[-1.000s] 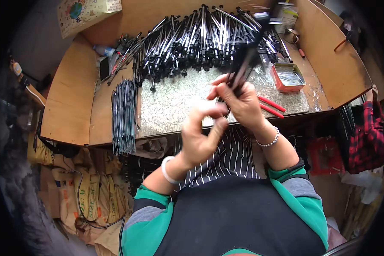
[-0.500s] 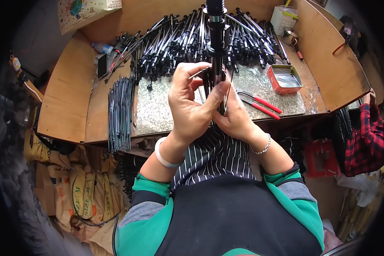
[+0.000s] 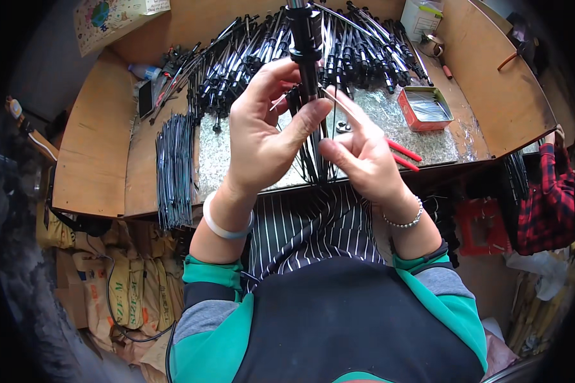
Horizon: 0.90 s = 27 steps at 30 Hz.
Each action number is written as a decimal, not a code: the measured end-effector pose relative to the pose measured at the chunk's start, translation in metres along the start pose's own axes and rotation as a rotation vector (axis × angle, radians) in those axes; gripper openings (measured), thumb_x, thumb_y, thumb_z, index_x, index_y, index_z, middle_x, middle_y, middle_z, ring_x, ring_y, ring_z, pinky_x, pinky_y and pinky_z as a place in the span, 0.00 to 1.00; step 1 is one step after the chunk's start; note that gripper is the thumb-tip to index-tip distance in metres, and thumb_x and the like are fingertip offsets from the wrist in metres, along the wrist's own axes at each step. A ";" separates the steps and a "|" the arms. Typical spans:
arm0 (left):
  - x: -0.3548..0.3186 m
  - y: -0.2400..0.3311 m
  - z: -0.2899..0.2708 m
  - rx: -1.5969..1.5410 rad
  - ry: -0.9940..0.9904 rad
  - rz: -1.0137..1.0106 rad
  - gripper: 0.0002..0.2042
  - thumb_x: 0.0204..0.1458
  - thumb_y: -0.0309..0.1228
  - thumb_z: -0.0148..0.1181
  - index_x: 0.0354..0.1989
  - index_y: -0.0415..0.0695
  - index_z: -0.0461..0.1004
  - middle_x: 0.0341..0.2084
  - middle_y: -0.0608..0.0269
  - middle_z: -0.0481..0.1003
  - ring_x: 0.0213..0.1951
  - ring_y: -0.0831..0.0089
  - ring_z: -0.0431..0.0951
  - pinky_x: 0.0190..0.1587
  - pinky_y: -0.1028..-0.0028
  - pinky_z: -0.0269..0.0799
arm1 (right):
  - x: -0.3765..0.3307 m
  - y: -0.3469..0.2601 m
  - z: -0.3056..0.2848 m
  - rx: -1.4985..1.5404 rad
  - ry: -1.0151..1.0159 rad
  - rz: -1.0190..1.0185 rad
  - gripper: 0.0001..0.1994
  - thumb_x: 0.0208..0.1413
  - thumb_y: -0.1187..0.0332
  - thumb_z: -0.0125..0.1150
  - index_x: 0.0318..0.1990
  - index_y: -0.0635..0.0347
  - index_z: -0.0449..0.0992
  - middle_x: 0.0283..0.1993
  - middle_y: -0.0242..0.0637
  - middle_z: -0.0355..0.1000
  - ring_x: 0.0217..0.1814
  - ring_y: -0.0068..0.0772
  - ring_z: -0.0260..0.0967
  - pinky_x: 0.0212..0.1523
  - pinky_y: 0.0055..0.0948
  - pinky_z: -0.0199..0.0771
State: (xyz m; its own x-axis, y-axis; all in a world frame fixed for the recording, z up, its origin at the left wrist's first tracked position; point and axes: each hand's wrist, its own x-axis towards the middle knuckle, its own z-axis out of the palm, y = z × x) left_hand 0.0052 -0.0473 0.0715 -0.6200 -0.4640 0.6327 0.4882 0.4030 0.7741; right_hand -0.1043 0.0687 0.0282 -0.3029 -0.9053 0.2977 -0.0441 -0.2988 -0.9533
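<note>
My left hand [image 3: 262, 137] is closed round the black tube of an umbrella frame [image 3: 310, 83], its thumb pressed across the front. The frame stands upright before me, and its thin dark ribs hang down below the hand to the table edge. My right hand [image 3: 364, 153] is just to the right of the ribs, thumb and fingers apart. Its fingertips are close to the tube by my left thumb; whether they touch a rib cannot be made out. Behind my right hand lie red-handled pliers [image 3: 404, 154], partly covered by it.
Many black and silver umbrella shafts [image 3: 236, 76] are heaped at the back. A bundle of thin dark ribs [image 3: 174, 172] overhangs the front edge at left. A red tin [image 3: 421, 121] holds fine metal wires. Wooden side walls [image 3: 492, 83] enclose the table. Another person's plaid sleeve [image 3: 546, 204] shows far right.
My right hand has come away from the umbrella frame to the right and its fingers have spread. My left hand and the frame have shifted slightly left.
</note>
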 end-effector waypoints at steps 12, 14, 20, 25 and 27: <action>0.019 0.002 -0.003 -0.209 -0.045 0.027 0.21 0.47 0.20 0.58 0.51 0.37 0.61 0.36 0.58 0.72 0.43 0.74 0.73 0.45 0.76 0.70 | -0.003 -0.004 0.009 -0.360 0.123 -0.093 0.35 0.53 0.74 0.55 0.64 0.65 0.42 0.22 0.30 0.63 0.16 0.11 0.51 0.18 0.13 0.50; 0.020 0.005 -0.004 -0.234 -0.067 -0.004 0.22 0.47 0.19 0.58 0.52 0.38 0.60 0.36 0.57 0.72 0.42 0.72 0.74 0.46 0.76 0.70 | -0.002 -0.012 0.014 -0.041 0.103 0.033 0.35 0.54 0.73 0.53 0.64 0.66 0.39 0.24 0.29 0.62 0.18 0.13 0.53 0.19 0.15 0.53; 0.024 0.001 0.000 -0.239 -0.075 0.005 0.25 0.45 0.18 0.59 0.53 0.38 0.58 0.36 0.54 0.73 0.40 0.71 0.75 0.45 0.76 0.71 | 0.012 0.016 0.011 -0.536 0.321 -0.490 0.29 0.56 0.71 0.51 0.62 0.64 0.45 0.39 0.35 0.64 0.38 0.21 0.63 0.41 0.20 0.63; 0.025 0.005 0.001 -0.277 -0.055 -0.053 0.22 0.42 0.17 0.62 0.47 0.37 0.64 0.36 0.56 0.74 0.40 0.72 0.74 0.45 0.75 0.70 | 0.011 0.031 0.025 0.009 0.253 -0.352 0.19 0.58 0.71 0.49 0.55 0.64 0.54 0.43 0.38 0.65 0.45 0.22 0.64 0.45 0.22 0.64; 0.024 0.003 0.000 -0.222 -0.043 -0.043 0.21 0.41 0.18 0.63 0.45 0.36 0.65 0.36 0.56 0.74 0.40 0.73 0.74 0.44 0.76 0.70 | 0.011 0.030 0.029 0.029 0.287 -0.363 0.14 0.58 0.71 0.48 0.49 0.63 0.56 0.42 0.37 0.64 0.44 0.20 0.63 0.44 0.22 0.64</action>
State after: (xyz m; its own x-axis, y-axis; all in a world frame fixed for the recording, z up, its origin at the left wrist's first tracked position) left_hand -0.0085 -0.0571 0.0888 -0.6665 -0.4406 0.6014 0.5814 0.1977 0.7892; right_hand -0.0818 0.0409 0.0039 -0.5244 -0.6214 0.5821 -0.1708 -0.5930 -0.7869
